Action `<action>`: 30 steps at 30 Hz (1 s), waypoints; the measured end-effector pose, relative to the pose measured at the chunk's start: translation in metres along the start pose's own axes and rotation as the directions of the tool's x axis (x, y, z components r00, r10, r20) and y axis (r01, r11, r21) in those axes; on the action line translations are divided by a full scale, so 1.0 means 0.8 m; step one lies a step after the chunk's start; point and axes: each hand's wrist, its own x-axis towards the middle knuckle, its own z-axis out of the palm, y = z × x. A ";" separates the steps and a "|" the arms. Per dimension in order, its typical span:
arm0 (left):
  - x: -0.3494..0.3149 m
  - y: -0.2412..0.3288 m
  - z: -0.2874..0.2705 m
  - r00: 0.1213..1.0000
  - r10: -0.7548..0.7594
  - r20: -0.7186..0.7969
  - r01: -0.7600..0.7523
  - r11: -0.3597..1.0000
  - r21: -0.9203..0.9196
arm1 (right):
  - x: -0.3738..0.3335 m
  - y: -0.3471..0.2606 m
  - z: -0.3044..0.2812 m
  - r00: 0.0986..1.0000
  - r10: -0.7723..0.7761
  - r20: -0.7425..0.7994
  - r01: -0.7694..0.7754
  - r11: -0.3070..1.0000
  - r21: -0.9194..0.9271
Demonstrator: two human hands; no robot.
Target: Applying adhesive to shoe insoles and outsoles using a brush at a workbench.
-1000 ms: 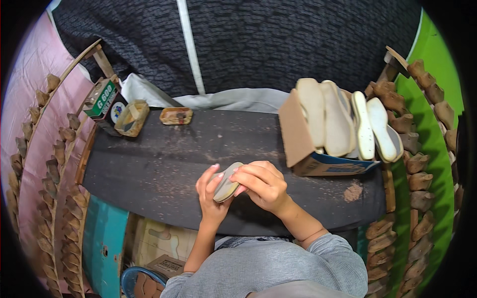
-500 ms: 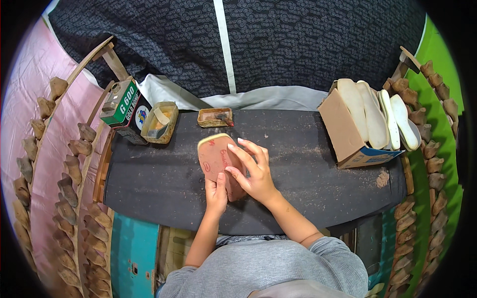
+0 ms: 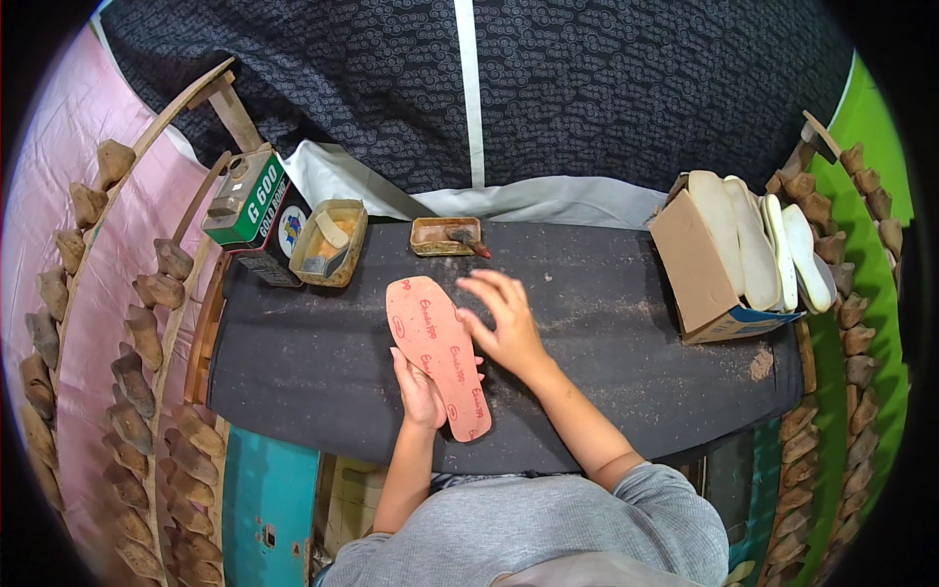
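A pinkish-red shoe insole (image 3: pixel 437 357) with printed marks lies tilted across my left hand (image 3: pixel 421 391), its wide end pointing away from me. The left thumb rests along its left edge, and fingertips show past its right edge, so the hand grips it from below. My right hand (image 3: pixel 506 328) is just to the right of the insole's wide end, fingers apart and slightly bent, with nothing in it. Whether its thumb touches the insole's edge I cannot tell.
A dark cloth-covered table (image 3: pixel 606 382) carries scattered crumbs. At back left stand a green-and-black can (image 3: pixel 256 220) and a glue-stained tub (image 3: pixel 331 245); a small tray (image 3: pixel 445 236) is at back centre. A cardboard box (image 3: pixel 696 269) of white soles stands right. Racks of shoe lasts (image 3: pixel 142 342) flank the table.
The insole has turned so its whole printed face shows. My left hand has shifted under it, and my right hand has lifted off its face toward the right.
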 end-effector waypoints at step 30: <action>-0.024 0.031 -0.024 0.989 -0.008 -0.149 0.016 0.998 0.055 | 0.081 0.061 0.030 0.992 0.034 -0.121 -0.025 0.997 0.075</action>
